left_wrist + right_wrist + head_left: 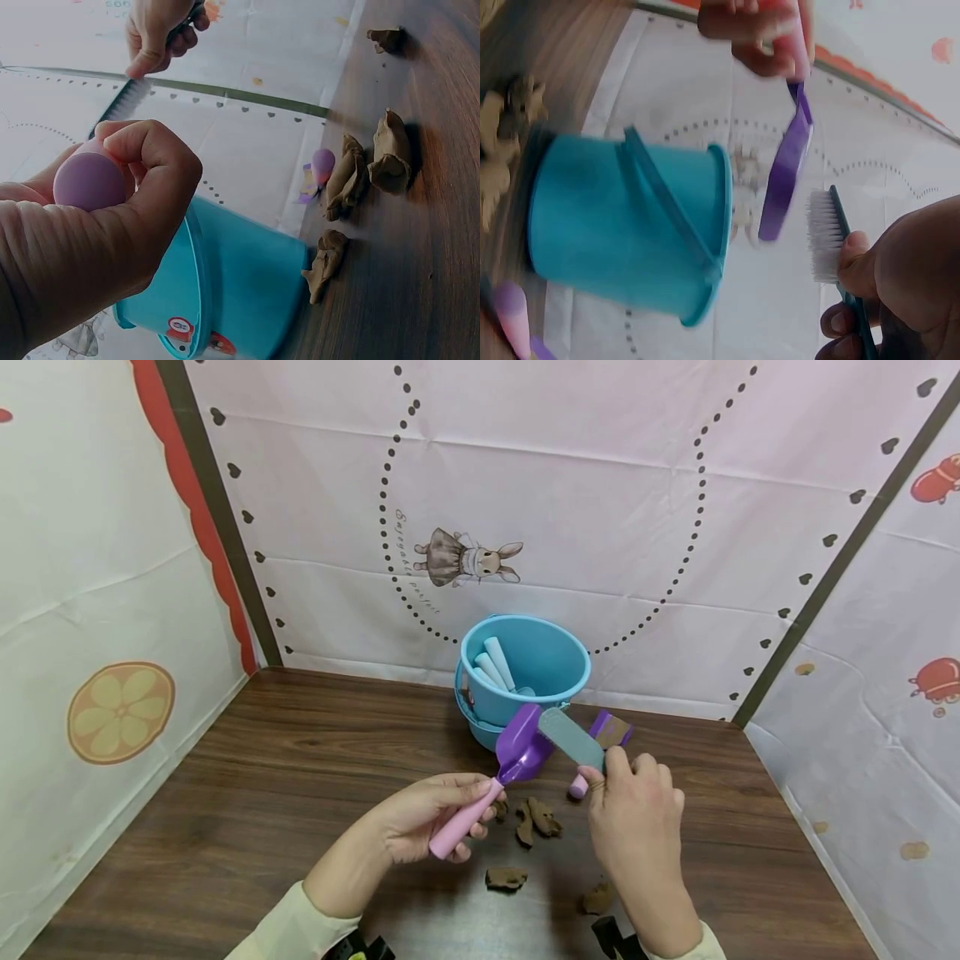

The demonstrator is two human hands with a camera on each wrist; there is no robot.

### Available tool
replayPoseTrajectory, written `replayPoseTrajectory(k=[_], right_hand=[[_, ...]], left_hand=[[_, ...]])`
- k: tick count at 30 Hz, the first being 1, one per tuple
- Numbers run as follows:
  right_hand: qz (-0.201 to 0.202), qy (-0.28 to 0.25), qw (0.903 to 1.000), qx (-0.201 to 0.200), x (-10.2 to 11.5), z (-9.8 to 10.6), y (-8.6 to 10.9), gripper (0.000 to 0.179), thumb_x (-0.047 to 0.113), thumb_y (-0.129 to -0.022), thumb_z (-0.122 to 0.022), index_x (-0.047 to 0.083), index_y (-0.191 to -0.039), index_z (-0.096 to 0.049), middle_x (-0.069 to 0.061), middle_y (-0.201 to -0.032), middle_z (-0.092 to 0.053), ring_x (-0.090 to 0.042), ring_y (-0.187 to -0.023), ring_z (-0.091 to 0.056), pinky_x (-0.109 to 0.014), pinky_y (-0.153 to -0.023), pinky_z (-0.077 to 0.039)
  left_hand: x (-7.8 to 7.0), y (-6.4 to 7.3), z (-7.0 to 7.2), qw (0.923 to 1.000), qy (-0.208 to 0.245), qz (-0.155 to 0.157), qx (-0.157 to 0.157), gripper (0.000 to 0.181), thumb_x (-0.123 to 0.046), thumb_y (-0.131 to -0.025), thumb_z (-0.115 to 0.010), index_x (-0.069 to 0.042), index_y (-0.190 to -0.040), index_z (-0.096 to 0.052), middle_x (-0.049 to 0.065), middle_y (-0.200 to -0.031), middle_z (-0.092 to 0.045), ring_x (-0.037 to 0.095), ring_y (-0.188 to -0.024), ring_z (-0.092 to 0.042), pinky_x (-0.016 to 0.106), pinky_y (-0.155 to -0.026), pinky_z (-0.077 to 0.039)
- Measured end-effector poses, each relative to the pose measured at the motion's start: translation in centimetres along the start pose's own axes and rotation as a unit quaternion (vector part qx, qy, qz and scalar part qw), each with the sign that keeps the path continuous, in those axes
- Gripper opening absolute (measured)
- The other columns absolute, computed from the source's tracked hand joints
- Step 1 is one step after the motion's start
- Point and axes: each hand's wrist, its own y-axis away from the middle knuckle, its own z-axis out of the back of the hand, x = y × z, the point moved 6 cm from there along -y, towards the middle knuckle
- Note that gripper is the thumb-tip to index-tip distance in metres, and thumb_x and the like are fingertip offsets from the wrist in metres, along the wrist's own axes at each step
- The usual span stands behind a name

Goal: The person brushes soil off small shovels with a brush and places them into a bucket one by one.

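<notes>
My left hand (420, 818) grips the pink handle of a toy shovel with a purple scoop (522, 747), raised over the table in front of the bucket. The handle's rounded end (90, 181) pokes out of the curled fingers in the left wrist view. My right hand (639, 814) holds a teal brush (572, 739) by its handle, thumb along its back. White bristles (825, 232) show in the right wrist view, facing the scoop with a gap between. In the head view the brush's tip overlaps the scoop's edge.
A blue bucket (551, 652) with light-blue-handled tools (498, 662) inside stands at the back. To its right lies a purple tool (613, 728) with a pink handle. Several brown, crumpled pieces (506, 878) lie on the wooden table (300, 752). Printed cloth walls surround three sides.
</notes>
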Motion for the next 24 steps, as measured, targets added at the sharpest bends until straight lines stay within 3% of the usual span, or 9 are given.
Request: replayPoseTrajectory(k=[4,8,12,18,24], right_hand=[[0.041,-0.009,0.9987,0.028,2.2,-0.7,1.0,0.038,0.045,-0.098,-0.061,0.008,-0.094,-0.059,-0.008,-0.077,-0.049,-0.026,-0.068,-0.046,-0.037,-0.058,-0.033],[0.088,-0.015,0.9948,0.050,4.4,-1.4,2.3,0.036,0.046,-0.096,-0.063,0.013,-0.085,-0.051,-0.001,-0.072,-0.039,-0.019,-0.065,-0.040,-0.033,-0.057,-0.029],[0.105,-0.017,0.9937,0.037,5.3,-1.5,2.8,0.038,0.045,-0.094,-0.064,0.015,-0.080,-0.047,0.001,-0.069,-0.034,-0.017,-0.062,-0.035,-0.032,-0.055,-0.026],[0.075,-0.025,0.9963,0.034,3.8,-1.4,1.7,0.037,0.046,-0.094,-0.063,0.012,-0.083,-0.052,-0.004,-0.071,-0.039,-0.019,-0.062,-0.037,-0.033,-0.056,-0.027],[-0.013,-0.028,0.9992,0.023,0.1,-1.4,-0.1,0.034,0.042,-0.099,-0.060,0.008,-0.094,-0.058,-0.010,-0.078,-0.046,-0.029,-0.070,-0.045,-0.040,-0.062,-0.032]], left_hand=[[0.0,0.0,-0.2,1.0000,-0.003,-0.006,0.003,0.027,-0.029,-0.107,-0.052,-0.008,-0.122,-0.058,0.001,-0.092,-0.062,0.009,-0.073,-0.062,0.026,-0.059,-0.051],[0.0,0.2,-0.4,1.0000,-0.001,-0.009,0.002,0.023,-0.023,-0.108,-0.048,-0.010,-0.125,-0.056,0.001,-0.094,-0.061,0.009,-0.074,-0.062,0.026,-0.059,-0.051],[0.1,0.2,-0.7,1.0000,-0.001,-0.008,0.006,0.027,-0.022,-0.108,-0.049,-0.009,-0.132,-0.051,0.002,-0.095,-0.061,0.009,-0.074,-0.063,0.026,-0.059,-0.051],[-0.1,0.2,-0.8,0.9997,-0.016,-0.013,0.012,0.033,-0.024,-0.106,-0.053,-0.007,-0.134,-0.052,0.002,-0.095,-0.062,0.009,-0.076,-0.063,0.026,-0.059,-0.053],[0.3,0.2,-0.9,0.9996,-0.018,0.004,0.023,0.023,-0.025,-0.106,-0.053,-0.010,-0.121,-0.062,0.001,-0.094,-0.063,0.009,-0.076,-0.062,0.026,-0.060,-0.053]])
